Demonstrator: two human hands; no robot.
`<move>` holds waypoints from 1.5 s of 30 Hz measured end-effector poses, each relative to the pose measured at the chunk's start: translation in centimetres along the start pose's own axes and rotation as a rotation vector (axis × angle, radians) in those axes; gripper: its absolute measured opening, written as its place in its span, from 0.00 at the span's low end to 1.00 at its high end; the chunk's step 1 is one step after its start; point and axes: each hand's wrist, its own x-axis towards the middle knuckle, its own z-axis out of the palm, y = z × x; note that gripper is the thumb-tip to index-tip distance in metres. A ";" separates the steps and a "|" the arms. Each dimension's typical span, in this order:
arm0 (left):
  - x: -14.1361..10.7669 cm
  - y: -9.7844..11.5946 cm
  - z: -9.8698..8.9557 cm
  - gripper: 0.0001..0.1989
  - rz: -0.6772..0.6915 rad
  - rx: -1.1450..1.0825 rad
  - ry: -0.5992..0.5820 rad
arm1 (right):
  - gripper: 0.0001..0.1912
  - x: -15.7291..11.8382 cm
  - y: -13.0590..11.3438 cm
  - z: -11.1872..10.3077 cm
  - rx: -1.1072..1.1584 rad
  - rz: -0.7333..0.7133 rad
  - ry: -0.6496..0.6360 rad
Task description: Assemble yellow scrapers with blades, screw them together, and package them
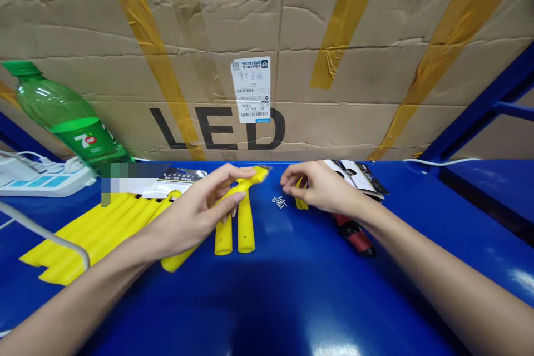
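My left hand (198, 211) is closed around a yellow scraper (259, 174) with a thin blade at its upper right end. The long handle slants down to the left below the palm. Two yellow tubular handles (246, 228) lie side by side under that hand, each with a small hole near its end. My right hand (315, 186) hovers just right of a small pile of silver screws (279, 202), fingers curled with a gap between thumb and fingertips. Small yellow pieces (301, 200) show behind the right fingers, apparently on the table.
Several yellow handles (95, 228) lie at the left by printed cards (183, 176). A red-and-black screwdriver (359, 240) and more cards (367, 181) are right. A green bottle (70, 117), power strip (50, 178) and large cardboard box (233, 22) stand behind; a white cable (54, 222) crosses left.
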 end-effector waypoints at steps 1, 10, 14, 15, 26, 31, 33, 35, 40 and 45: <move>0.0 0.3 0.1 0.14 -0.098 -0.188 -0.013 | 0.06 0.0 0.3 0.2 -0.078 -0.034 -0.024; -0.2 0.2 0.9 0.20 -0.436 -0.902 -0.046 | 0.10 0.0 0.9 1.2 -0.277 -0.128 -0.066; -0.4 0.2 1.0 0.21 -0.451 -0.886 -0.017 | 0.08 0.0 1.0 1.3 -0.306 -0.145 -0.044; -0.4 0.2 1.0 0.21 -0.457 -0.879 -0.003 | 0.07 0.0 1.1 1.3 -0.305 -0.149 -0.035; -0.6 0.6 1.2 0.19 -0.475 -0.826 0.005 | 0.10 -0.1 0.9 1.9 -0.222 -0.140 -0.040; -0.7 1.0 1.3 0.20 -0.482 -0.806 0.001 | 0.10 -0.2 0.6 1.7 -0.140 -0.109 -0.036; -0.7 0.9 1.3 0.20 -0.487 -0.810 0.009 | 0.09 -0.2 0.7 1.4 -0.109 -0.093 -0.023; -0.7 0.7 1.4 0.20 -0.495 -0.819 0.013 | 0.09 -0.2 0.8 1.1 -0.079 -0.084 -0.017; -0.6 0.2 1.4 0.22 -0.506 -0.830 0.031 | 0.07 -0.1 0.9 1.1 -0.116 -0.072 -0.047; -0.6 0.1 1.5 0.22 -0.505 -0.810 0.032 | 0.09 -0.1 0.9 1.8 -0.147 -0.069 -0.068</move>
